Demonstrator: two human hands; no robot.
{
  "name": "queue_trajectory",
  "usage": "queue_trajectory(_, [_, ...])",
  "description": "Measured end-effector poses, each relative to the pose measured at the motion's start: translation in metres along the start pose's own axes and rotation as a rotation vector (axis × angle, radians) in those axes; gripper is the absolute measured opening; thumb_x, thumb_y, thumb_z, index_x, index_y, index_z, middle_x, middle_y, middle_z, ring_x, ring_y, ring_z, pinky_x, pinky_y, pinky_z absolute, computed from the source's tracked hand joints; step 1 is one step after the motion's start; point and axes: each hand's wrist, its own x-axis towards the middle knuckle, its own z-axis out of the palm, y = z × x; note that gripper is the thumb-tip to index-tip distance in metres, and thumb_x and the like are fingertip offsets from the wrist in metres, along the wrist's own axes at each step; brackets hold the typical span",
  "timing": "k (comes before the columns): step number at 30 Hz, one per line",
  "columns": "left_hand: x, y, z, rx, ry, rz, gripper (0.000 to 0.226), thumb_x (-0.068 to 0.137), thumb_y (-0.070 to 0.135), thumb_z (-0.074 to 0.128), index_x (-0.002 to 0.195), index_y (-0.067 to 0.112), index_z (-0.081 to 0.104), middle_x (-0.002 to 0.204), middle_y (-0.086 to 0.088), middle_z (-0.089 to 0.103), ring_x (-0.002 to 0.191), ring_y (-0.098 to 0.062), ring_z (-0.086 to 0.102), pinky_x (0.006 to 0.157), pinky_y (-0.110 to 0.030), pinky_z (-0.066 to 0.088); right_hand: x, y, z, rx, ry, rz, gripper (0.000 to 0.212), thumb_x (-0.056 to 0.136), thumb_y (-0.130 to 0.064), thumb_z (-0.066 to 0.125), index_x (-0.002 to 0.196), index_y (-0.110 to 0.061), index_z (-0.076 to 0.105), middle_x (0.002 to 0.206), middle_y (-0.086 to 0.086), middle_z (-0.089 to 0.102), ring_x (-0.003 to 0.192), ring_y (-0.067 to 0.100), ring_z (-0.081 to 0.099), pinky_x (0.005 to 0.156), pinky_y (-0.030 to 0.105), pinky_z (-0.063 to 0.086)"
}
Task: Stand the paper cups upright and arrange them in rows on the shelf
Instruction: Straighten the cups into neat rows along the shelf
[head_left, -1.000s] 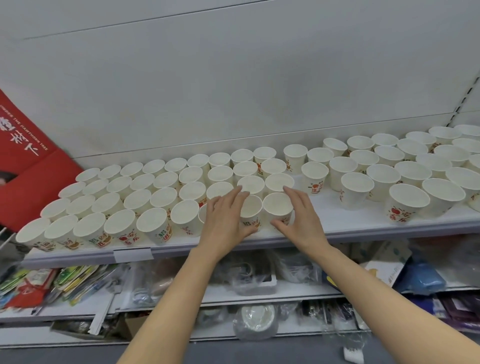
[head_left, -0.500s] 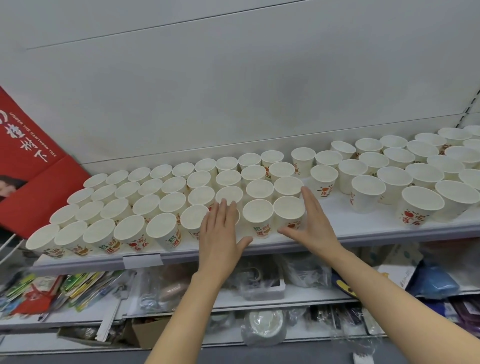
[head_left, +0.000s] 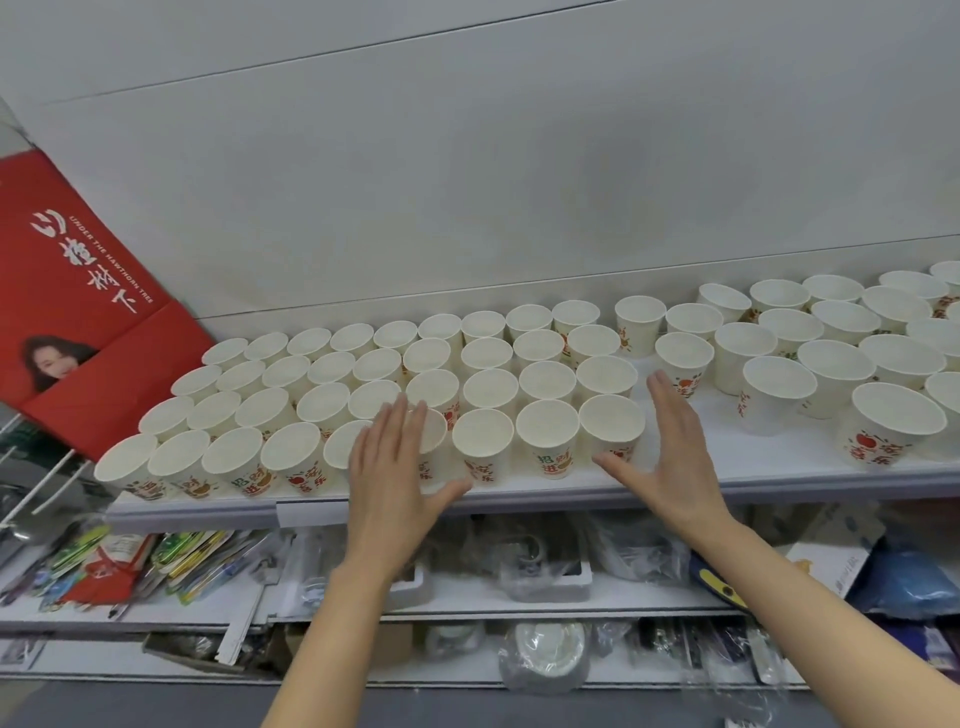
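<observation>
Both hands have drawn back toward the shelf (head_left: 519, 501) lip: left hand (head_left: 393, 478) flat, covering a front-row paper cup (head_left: 430, 434), right hand (head_left: 670, 452) spread, empty, just beside the packed block's end cup (head_left: 612, 426), bare shelf beyond.

Shop — stocked shelves (head_left: 519, 499), red poster (head_left: 78, 291)
</observation>
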Motion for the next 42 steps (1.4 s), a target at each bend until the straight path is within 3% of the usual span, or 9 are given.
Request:
queue_trajectory(4, [-0.006, -0.036, -0.007, -0.068, -0.047, -0.042, 0.091, 0.069, 0.057, 0.066, 0.148, 0.031, 0.029, 0.160, 0.009, 0.016, 0.147, -0.014, 0.012, 0.119, -0.041, 0.006, -0.008, -0.024, 0.015, -0.103, 0.219, -0.430, 0.070, 0.082, -0.042, 0.068, 0.137, -0.004, 0.046, 0.144, 0.010, 0.045, 0.135, 0.026, 0.038, 0.110, 0.041, 0.030])
queue_trajectory(9, [0.004, -0.046, -0.003, -0.036, 0.018, 0.027, 0.042, 0.073, 0.041, 0.076, 0.112, 0.033, 0.062, 0.142, 0.006, 0.050, 0.138, -0.023, 0.035, 0.112, -0.046, 0.018, -0.006, -0.076, 0.063, -0.107, 0.124, -0.663, 0.047, 0.083, -0.032, 0.066, 0.125, -0.011, 0.060, 0.125, 0.003, 0.061, 0.119, 0.025, 0.050, 0.097, 0.042, 0.039])
queue_trajectory(13, [0.016, -0.041, -0.005, -0.034, -0.002, 0.036, 0.014, 0.079, 0.037, 0.075, 0.089, 0.030, 0.069, 0.129, 0.006, 0.060, 0.134, -0.023, 0.041, 0.112, -0.046, 0.017, 0.004, -0.081, 0.079, -0.184, 0.050, -0.586, 0.049, 0.083, -0.038, 0.063, 0.125, -0.014, 0.058, 0.126, 0.001, 0.060, 0.121, 0.025, 0.047, 0.096, 0.043, 0.036])
queue_trajectory(18, [0.018, -0.036, -0.005, -0.046, 0.015, 0.069, 0.013, 0.079, 0.041, 0.074, 0.087, 0.033, 0.068, 0.126, 0.009, 0.060, 0.131, -0.019, 0.044, 0.112, -0.038, 0.011, 0.002, -0.069, 0.077, -0.255, 0.032, -0.564, 0.054, 0.078, -0.035, 0.074, 0.125, -0.014, 0.058, 0.126, 0.003, 0.060, 0.118, 0.026, 0.049, 0.100, 0.043, 0.033])
queue_trajectory(24, [0.019, -0.001, -0.005, -0.070, -0.030, 0.249, 0.085, 0.071, 0.061, 0.071, 0.143, 0.029, 0.039, 0.156, 0.004, 0.028, 0.145, -0.016, 0.023, 0.119, -0.043, 0.012, 0.000, -0.051, 0.051, -0.287, 0.110, -0.533, 0.049, 0.086, -0.042, 0.063, 0.123, -0.009, 0.061, 0.127, 0.005, 0.060, 0.122, 0.026, 0.050, 0.102, 0.042, 0.036])
queue_trajectory(29, [0.022, 0.026, 0.016, 0.078, -0.163, 0.330, 0.083, 0.087, 0.062, 0.052, 0.153, 0.024, 0.020, 0.162, 0.001, 0.007, 0.149, -0.016, 0.008, 0.120, -0.037, 0.001, -0.010, -0.024, 0.036, -0.391, 0.140, -0.417, 0.050, 0.087, -0.043, 0.058, 0.121, -0.007, 0.062, 0.124, 0.008, 0.061, 0.121, 0.026, 0.049, 0.102, 0.041, 0.037])
queue_trajectory(33, [0.020, 0.025, 0.021, 0.141, -0.114, 0.344, 0.080, 0.083, 0.068, 0.046, 0.146, 0.021, 0.036, 0.157, -0.002, 0.029, 0.144, -0.020, 0.028, 0.117, -0.044, 0.009, -0.011, -0.026, 0.037, -0.397, 0.092, -0.417, 0.051, 0.088, -0.044, 0.056, 0.123, -0.008, 0.060, 0.125, 0.008, 0.060, 0.120, 0.025, 0.049, 0.103, 0.039, 0.036])
queue_trajectory(37, [0.037, 0.039, 0.014, 0.046, -0.011, 0.352, 0.081, 0.084, 0.075, 0.034, 0.144, 0.020, 0.042, 0.152, 0.002, 0.037, 0.141, -0.017, 0.033, 0.117, -0.045, 0.017, -0.005, -0.023, 0.016, -0.325, 0.195, -0.415, 0.047, 0.090, -0.041, 0.056, 0.124, -0.009, 0.060, 0.127, 0.006, 0.059, 0.120, 0.024, 0.050, 0.102, 0.039, 0.038])
queue_trajectory(42, [0.077, 0.086, 0.012, -0.101, 0.004, 0.360, 0.049, 0.089, 0.050, 0.055, 0.132, 0.026, 0.055, 0.137, 0.006, 0.055, 0.124, -0.021, 0.048, 0.102, -0.039, 0.032, 0.019, 0.028, -0.037, -0.396, 0.349, -0.266, 0.040, 0.088, -0.033, 0.053, 0.119, -0.010, 0.063, 0.120, 0.005, 0.063, 0.113, 0.025, 0.053, 0.095, 0.039, 0.037])
